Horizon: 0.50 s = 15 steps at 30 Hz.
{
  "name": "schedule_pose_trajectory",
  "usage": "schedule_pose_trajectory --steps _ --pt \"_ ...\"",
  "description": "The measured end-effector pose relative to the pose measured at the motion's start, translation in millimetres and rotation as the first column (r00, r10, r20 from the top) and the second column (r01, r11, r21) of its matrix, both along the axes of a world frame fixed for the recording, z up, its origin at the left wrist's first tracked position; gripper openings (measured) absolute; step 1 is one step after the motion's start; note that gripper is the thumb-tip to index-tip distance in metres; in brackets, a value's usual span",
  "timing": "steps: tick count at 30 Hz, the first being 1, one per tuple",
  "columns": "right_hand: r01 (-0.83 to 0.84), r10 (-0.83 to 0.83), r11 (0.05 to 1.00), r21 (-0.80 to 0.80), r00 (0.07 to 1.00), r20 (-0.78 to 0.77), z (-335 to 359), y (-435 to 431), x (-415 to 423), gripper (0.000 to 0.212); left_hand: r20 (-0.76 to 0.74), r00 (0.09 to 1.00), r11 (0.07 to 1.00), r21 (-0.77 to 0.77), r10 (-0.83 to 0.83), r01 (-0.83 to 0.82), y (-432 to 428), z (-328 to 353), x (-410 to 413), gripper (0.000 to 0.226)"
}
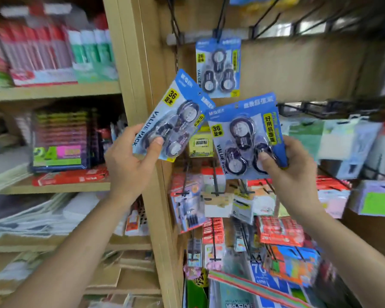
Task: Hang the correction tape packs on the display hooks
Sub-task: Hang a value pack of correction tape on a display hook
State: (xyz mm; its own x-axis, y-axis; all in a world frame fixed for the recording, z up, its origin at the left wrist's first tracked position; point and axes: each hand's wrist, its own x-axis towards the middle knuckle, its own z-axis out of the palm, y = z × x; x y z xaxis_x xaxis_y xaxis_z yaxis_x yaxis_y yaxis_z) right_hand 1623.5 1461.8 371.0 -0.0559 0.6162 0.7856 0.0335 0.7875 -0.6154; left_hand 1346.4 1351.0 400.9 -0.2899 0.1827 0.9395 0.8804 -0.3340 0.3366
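Note:
One blue correction tape pack [218, 65] hangs from a black display hook [219, 21] high on the brown back panel. My left hand [131, 161] grips a second blue pack [173, 114] by its lower edge, tilted to the right, below and left of the hung one. My right hand [291, 172] holds a third pack [242, 134] by its lower right corner, nearly upright, just below the hung pack. Each pack shows three dark tape dispensers under clear plastic.
More black hooks [316, 107] stick out to the right at mid height. Below hang small stationery cards [187, 205] and red packs [280, 232]. A wooden upright [140, 90] divides the hook panel from shelves of boxed pens [60, 141] and glue sticks [40, 50] on the left.

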Motion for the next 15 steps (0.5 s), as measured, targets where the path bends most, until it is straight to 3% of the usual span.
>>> schedule_pose_trajectory --steps 8,13,15 --pt "0.035 -0.028 0.997 0.073 0.995 -0.095 61 31 10 0.016 -0.044 0.999 0.986 0.163 -0.017 0.024 29 64 -10 0.039" --pt "0.022 -0.010 0.994 0.105 0.993 -0.120 101 48 3 0.018 -0.096 0.992 0.980 0.192 0.076 -0.056 60 100 -24 0.032" --pt "-0.027 0.040 0.993 0.118 0.993 -0.108 117 53 -2 0.020 -0.206 0.960 0.963 0.232 0.188 -0.139 75 111 -36 0.027"
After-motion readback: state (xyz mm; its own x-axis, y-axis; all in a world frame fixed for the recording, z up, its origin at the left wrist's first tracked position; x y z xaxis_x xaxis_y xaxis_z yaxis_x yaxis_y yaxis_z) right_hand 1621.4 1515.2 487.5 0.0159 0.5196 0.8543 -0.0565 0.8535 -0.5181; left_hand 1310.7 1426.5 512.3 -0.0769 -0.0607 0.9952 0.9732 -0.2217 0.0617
